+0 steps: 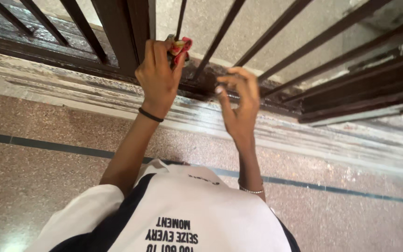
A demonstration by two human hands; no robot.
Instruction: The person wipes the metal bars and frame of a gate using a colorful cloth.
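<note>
My left hand [157, 77] is closed around a small tool with red handles [181, 46], held up against a thin dark bar [181, 18] of a metal window grille. A black band circles that wrist. My right hand [239, 100] hovers just to the right with its fingers curled loosely apart and nothing in it, close to the dark lower rail [201, 81] of the grille. A thin bracelet sits on that wrist. What the tool's tip grips is hidden behind my fingers.
Several slanted dark bars [276, 37] run up from the rail, with a thick brown frame post [122, 32] on the left. A worn, paint-streaked sill [71, 91] lies below. A speckled stone floor with a dark stripe [38, 144] spreads underneath. My white and black shirt [183, 219] fills the bottom.
</note>
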